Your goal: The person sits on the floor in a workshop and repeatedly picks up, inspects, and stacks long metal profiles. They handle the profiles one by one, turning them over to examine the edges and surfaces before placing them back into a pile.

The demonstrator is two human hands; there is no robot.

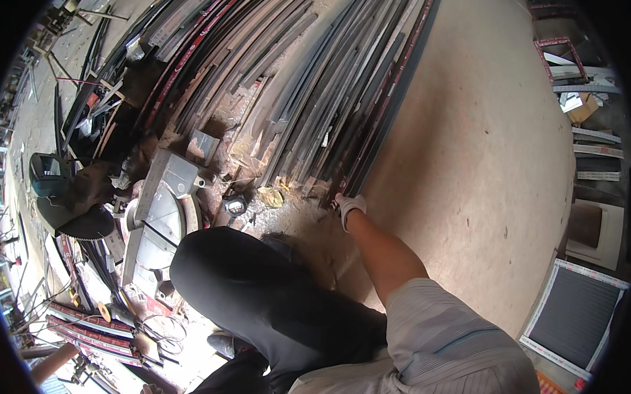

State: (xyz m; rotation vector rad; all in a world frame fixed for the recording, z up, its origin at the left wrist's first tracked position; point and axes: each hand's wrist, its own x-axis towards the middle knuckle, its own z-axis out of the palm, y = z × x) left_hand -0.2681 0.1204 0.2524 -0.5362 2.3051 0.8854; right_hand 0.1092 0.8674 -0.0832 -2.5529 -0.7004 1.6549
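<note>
In a white glove, my right hand (352, 204) reaches forward and closes around the near end of a long dark profile bar (381, 140) with a reddish strip. This bar lies along the right side of a bundle of long grey and black profiles (327, 92) on the floor. The exact grip is partly hidden by the hand. At the lower edge, a small part of what looks like my left hand (153, 393) shows beside my leg; its fingers are cut off and unclear.
Left of my knee stands a mitre saw with a round metal table (163, 222) and a toothed blade (88, 236). A tape measure (235, 206) and a yellowish scrap (270, 196) lie ahead. More profiles (216, 59) fill the far left. A framed dark panel (574, 317) lies right.
</note>
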